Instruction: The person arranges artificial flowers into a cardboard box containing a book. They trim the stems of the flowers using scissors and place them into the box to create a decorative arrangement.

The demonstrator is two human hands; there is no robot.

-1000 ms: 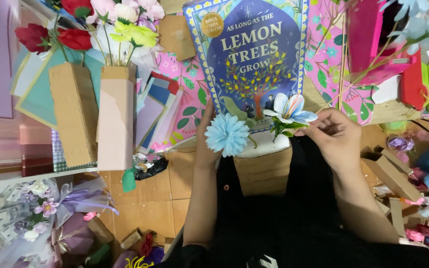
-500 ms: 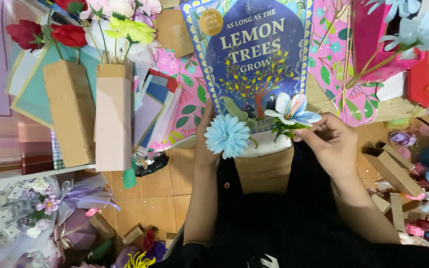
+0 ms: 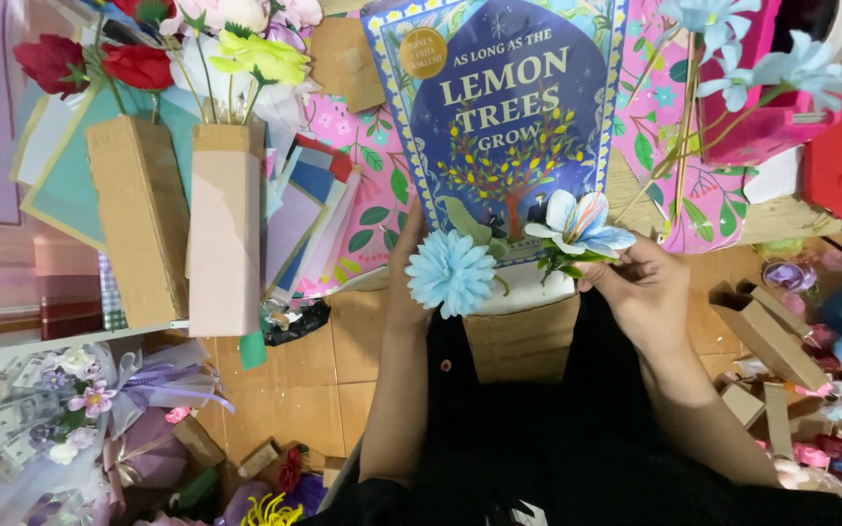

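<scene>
Right hand [image 3: 640, 287] pinches the stem of a white-and-blue paper lily [image 3: 577, 226], fingers closed on it, held just above a brown cardboard box [image 3: 523, 336]. Left hand [image 3: 409, 263] sits mostly behind a light-blue paper pom flower [image 3: 451, 274] (grip cannot be told). A dark-blue illustrated book [image 3: 499, 107] stands upright behind both flowers.

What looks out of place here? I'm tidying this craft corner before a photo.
Scraps: cardboard offcuts and a green paper bit lie loose on the floor. The right hand holds a white-blue paper flower, the left hand sits behind a pale blue flower; neither looks damaged.
</scene>
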